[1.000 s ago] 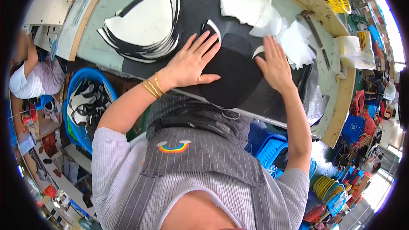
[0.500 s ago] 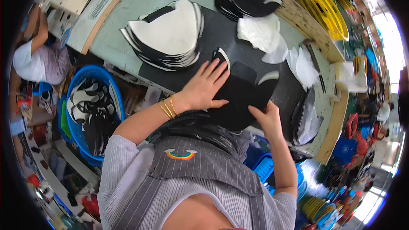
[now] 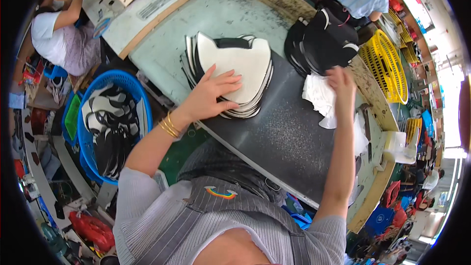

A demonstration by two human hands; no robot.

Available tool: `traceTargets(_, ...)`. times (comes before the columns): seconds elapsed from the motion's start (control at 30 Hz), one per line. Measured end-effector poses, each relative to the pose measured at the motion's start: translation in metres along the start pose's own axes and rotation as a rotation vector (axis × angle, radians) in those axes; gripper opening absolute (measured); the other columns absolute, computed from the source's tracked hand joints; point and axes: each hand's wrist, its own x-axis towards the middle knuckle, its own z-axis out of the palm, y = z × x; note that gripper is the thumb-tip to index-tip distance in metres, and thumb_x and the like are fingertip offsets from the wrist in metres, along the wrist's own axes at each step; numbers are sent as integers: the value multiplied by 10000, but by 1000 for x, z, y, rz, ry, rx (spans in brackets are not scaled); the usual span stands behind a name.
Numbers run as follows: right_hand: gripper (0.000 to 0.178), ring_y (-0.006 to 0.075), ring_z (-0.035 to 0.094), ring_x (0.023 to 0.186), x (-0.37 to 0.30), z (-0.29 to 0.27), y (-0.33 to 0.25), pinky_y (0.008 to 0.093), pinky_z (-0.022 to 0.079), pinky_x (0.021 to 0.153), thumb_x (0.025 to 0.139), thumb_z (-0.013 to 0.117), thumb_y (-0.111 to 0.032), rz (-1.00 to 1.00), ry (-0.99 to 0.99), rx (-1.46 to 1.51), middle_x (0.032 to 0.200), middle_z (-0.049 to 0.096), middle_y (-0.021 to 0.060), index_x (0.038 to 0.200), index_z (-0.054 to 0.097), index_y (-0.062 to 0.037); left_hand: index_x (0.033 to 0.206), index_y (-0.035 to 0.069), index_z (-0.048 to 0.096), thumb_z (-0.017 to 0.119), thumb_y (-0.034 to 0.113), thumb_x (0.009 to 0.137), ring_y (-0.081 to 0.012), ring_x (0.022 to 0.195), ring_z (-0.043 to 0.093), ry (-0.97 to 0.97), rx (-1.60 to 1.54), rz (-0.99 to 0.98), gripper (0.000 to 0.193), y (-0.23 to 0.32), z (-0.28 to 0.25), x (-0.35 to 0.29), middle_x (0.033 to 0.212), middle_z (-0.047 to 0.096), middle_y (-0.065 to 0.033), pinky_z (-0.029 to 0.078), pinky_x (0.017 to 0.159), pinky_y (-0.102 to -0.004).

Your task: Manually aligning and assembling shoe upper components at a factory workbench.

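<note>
My left hand [image 3: 216, 92], fingers spread, rests flat on a stack of white pieces [image 3: 240, 68]. The top piece is white with two pointed corners and a black strip between them; black layers show along the stack's edges. Farther right, my right hand [image 3: 342, 86] has its fingers bent and close together, at the near edge of a pile of black pieces [image 3: 321, 41] with white corner patches. Crumpled white sheets [image 3: 318, 95] lie beside and partly under this hand. What its fingertips touch or hold is hidden.
A dark mat [image 3: 274, 142] dusted with pale specks covers part of the green table [image 3: 171, 34]. At left, a blue basket [image 3: 147, 99] holds black and white pieces. A wooden rim [image 3: 373, 81] edges the table; a yellow basket [image 3: 385, 64] stands beyond. Two people work nearby.
The black piece under both hands has left the mat. My left hand has moved onto the white stack; my right hand has reached far to the black pile. The view has shifted.
</note>
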Motion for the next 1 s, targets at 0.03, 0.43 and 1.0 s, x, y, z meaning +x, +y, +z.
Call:
traceTargets(0.03,321,121,595,786,-21,20,0,245,488,729,938,543,-250,142,-134,167,923,643,98,1053,599,44,1159,77,617,719,296,768,-227,1311,400,-26,-34,-2,460,-4,-4,2,1328,524,-38,123,1122,-498)
traceTargets(0.43,336,227,604,955,-93,106,-17,309,499,858,918,533,-90,467,-302,631,1075,588,208,1169,464,123,914,60,662,678,262,776,-230,1146,538,130,193,137,246,8,3,11,1080,655,-47,359,1006,-434)
traceTargets(1.0,276,301,582,912,-100,136,-7,395,479,806,833,614,-169,-379,-311,-275,1037,591,189,993,570,51,856,-45,527,495,-4,904,-122,633,453,1266,47,322,71,102,-75,92,758,544,-56,414,579,-265)
